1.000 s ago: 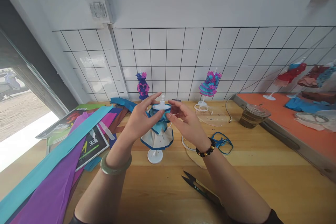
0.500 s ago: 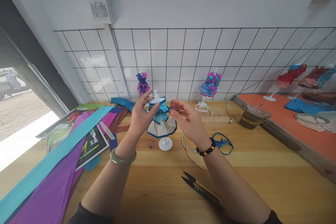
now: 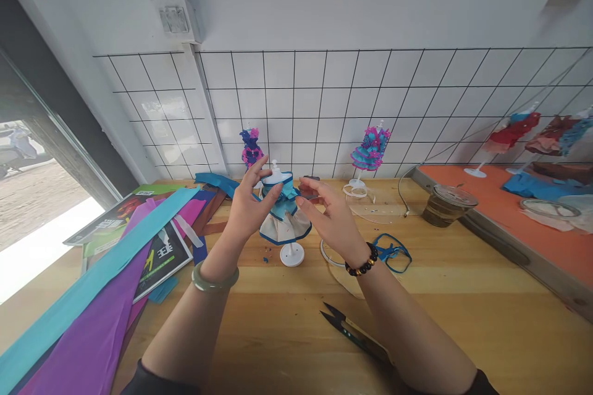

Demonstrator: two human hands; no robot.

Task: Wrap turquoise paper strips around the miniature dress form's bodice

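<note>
A small white dress form [image 3: 291, 255] stands upright on its round base, wearing a miniature dress [image 3: 285, 222] with a light-blue ruffled bodice and a cream skirt edged in dark blue. My left hand [image 3: 250, 203] is at the dress's left side, fingers spread, its thumb tip against the bodice. On the other side is my right hand [image 3: 331, 213], fingers curved and apart from the thumb. Its thumb tip is close to the bodice's edge; whether it touches cannot be made out. I see nothing held in either hand.
Thread snips [image 3: 354, 333] lie near the right forearm. Blue cord [image 3: 393, 253] and a white ring [image 3: 327, 253] are on the table. Coloured fabric strips [image 3: 88, 315] cover magazines [image 3: 167, 253] at left. Dressed forms [image 3: 370, 151] stand behind; a brown container [image 3: 449, 203] is at right.
My right hand's fingertips have drawn slightly apart and shifted a little at the bodice's edge. My left hand and the dress form stay almost still.
</note>
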